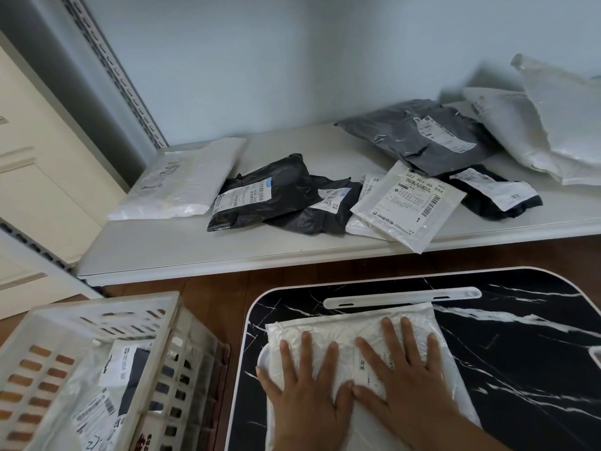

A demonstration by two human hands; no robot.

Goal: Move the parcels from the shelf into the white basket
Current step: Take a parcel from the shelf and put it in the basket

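The shelf [182,242] runs across the upper half of the view and carries most of the parcels, well apart from the hands: a white one [177,182] at its left end, black ones [260,193] in the middle, a labelled white mailer [408,206] overhanging the front edge, and grey [419,135] and white [533,131] ones to the right. Below it stands a black marbled surface [504,369], and to its left, on the floor, the white basket [97,314], which already holds a few parcels.

On the surface lies a flat white parcel [351,330], its long axis running roughly left to right, directly under both hands. The basket lies to the left of this parcel, so the left hand [309,395] is the nearer to it; the right hand [409,375] sits on the parcel's middle and right part. The coming move probably turns on carrying the parcel leftward and down over the basket's near rim.

The fingers [305,349] of both hands are straight and spread, pressing flat on the parcel's top. Neither hand curls round an edge or pinches anything, so a grip would need taking before the parcel can be lifted.
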